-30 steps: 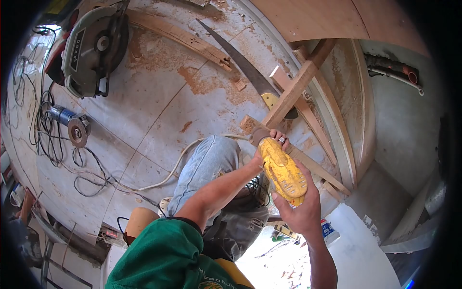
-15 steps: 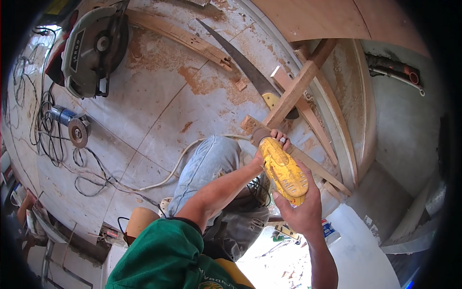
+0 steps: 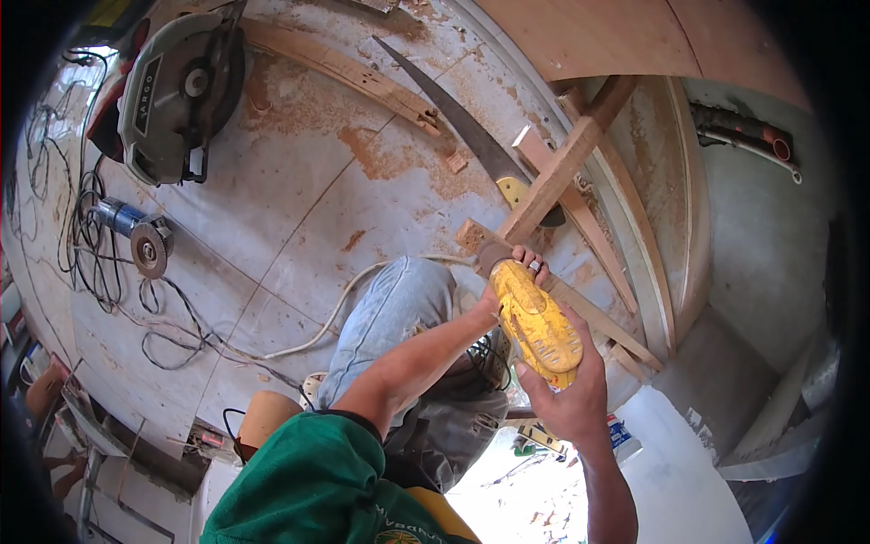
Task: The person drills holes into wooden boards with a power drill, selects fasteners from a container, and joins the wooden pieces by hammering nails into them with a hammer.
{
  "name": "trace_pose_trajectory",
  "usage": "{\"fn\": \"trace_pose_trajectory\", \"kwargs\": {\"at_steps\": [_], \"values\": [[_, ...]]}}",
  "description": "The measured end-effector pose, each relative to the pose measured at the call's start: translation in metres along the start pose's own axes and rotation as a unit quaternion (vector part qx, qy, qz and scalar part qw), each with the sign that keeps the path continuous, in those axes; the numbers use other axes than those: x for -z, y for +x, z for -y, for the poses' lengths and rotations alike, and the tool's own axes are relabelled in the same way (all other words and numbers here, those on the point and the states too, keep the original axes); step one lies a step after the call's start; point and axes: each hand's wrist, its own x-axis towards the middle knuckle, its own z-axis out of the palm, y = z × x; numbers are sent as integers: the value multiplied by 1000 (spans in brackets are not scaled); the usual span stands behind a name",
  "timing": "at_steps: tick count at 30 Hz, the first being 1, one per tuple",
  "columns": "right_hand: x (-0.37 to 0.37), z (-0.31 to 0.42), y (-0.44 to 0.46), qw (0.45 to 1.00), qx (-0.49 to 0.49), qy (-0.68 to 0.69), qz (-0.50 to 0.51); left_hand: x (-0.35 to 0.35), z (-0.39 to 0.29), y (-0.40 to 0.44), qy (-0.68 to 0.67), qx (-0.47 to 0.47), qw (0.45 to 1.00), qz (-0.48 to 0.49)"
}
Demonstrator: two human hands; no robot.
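A yellow power drill [image 3: 535,317], scuffed and dusty, is between my hands, its dark round front end against a wooden bar [image 3: 594,317]. My left hand [image 3: 494,295] wraps under the drill's front; its fingertips and a ring show on the far side, though whether they also press the wood is hidden. At the rear, my right hand [image 3: 580,390] grips the drill body, thumb on the near side. Across the bar's end region leans another wooden post [image 3: 566,163]. A handsaw [image 3: 453,118] with a yellow-marked handle lies beyond, partly under the post.
A large circular saw [image 3: 172,100] stands at the upper left. Below it sits a blue angle grinder [image 3: 131,227] among tangled black cords [image 3: 91,263]. A pale cable [image 3: 299,347] crosses the tiles toward my knee [image 3: 399,299]. Sawdust and a plank [image 3: 344,72] lie farther back.
Almost nothing differs. The whole view has shifted very slightly, and both hands keep the same hold on the drill.
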Motion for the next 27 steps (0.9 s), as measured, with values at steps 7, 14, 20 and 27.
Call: {"fn": "trace_pose_trajectory", "kwargs": {"at_steps": [7,14,20,27], "values": [[0,4,1,1000,3,8,1,0,2,1,17,-9,1000,-3],[1,3,1,1000,-3,19,2,4,0,1,85,-13,996,35],[1,5,3,999,-9,30,3,7,13,-7,21,52,998,8],[-1,8,2,1000,-11,8,4,7,12,-8,-22,56,998,-1]]}}
